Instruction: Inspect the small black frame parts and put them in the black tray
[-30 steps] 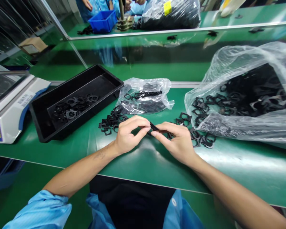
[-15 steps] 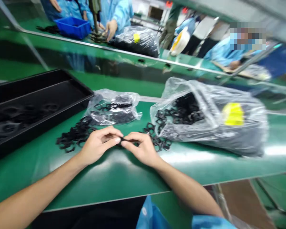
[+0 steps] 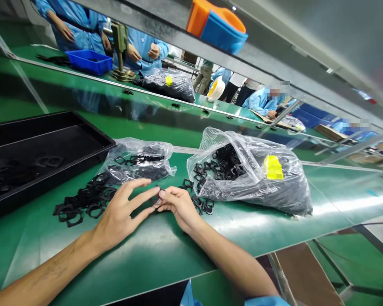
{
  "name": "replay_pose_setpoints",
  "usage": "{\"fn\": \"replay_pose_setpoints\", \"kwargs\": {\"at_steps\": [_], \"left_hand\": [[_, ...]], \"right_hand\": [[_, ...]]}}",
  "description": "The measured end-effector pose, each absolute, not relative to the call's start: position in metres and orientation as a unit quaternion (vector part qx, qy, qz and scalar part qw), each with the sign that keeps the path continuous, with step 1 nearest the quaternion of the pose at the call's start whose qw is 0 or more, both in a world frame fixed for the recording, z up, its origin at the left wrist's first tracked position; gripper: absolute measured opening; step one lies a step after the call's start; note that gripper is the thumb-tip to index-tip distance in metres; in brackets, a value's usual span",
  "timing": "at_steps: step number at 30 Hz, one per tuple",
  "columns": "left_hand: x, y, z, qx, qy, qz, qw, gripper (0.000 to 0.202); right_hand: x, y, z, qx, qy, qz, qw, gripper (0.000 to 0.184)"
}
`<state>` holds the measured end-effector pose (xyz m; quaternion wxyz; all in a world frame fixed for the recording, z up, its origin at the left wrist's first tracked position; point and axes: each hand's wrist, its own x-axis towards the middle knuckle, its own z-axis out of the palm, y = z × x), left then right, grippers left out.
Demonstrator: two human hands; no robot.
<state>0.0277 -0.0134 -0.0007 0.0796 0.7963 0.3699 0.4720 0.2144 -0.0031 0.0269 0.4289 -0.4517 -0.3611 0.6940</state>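
A small black plastic part (image 3: 158, 200), mostly covered by fingers, is pinched between the thumb and fingers of my right hand (image 3: 182, 209). My left hand (image 3: 123, 212) has its fingers stretched and spread, their tips at the left edge of that part. Beside my left hand lies a loose pile of black ring-shaped parts (image 3: 79, 203). More such rings (image 3: 205, 205) lie just beyond my right hand, at the mouth of a big clear plastic bag (image 3: 249, 187) filled with them. A smaller clear bag (image 3: 140, 163) with black parts rests behind my hands.
A long black tray (image 3: 92, 142) holding black parts stands at left on the green table (image 3: 140, 263). Across the divider are a blue bin (image 3: 91, 63), a green press (image 3: 119, 46) and co-workers in blue coats. An orange and blue object (image 3: 218, 25) hangs above.
My view has tilted, and the scene sits lower and further left. My left fingers have spread from a pinch, while my right hand still grips the small part. A co-worker's hands have lifted from the press.
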Motion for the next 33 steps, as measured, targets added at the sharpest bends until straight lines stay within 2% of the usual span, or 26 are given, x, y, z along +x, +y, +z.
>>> {"fn": "replay_pose_setpoints", "kwargs": {"at_steps": [3, 13, 19, 23, 33], "left_hand": [[0.0257, -0.0117, 0.0015, 0.816, 0.318, 0.480, 0.063, 0.026], [0.0281, -0.0148, 0.0022, 0.803, 0.331, 0.485, 0.101, 0.020], [0.0262, -0.0114, 0.0037, 0.714, 0.427, 0.496, 0.249, 0.014], [0.0266, -0.0102, -0.0003, 0.677, 0.458, 0.475, 0.326, 0.021], [0.0276, -0.0081, -0.0040, 0.647, 0.440, 0.458, 0.422, 0.023]], "right_hand": [[0.2150, -0.0025, 0.0274, -0.460, -0.391, 0.672, 0.429, 0.039], [0.2150, -0.0027, 0.0245, -0.459, -0.464, 0.645, 0.397, 0.047], [0.2168, -0.0042, 0.0322, -0.478, -0.557, 0.501, 0.458, 0.037], [0.2171, -0.0078, 0.0299, -0.456, -0.606, 0.504, 0.412, 0.020], [0.2201, -0.0037, 0.0291, -0.466, -0.620, 0.480, 0.410, 0.015]]}}
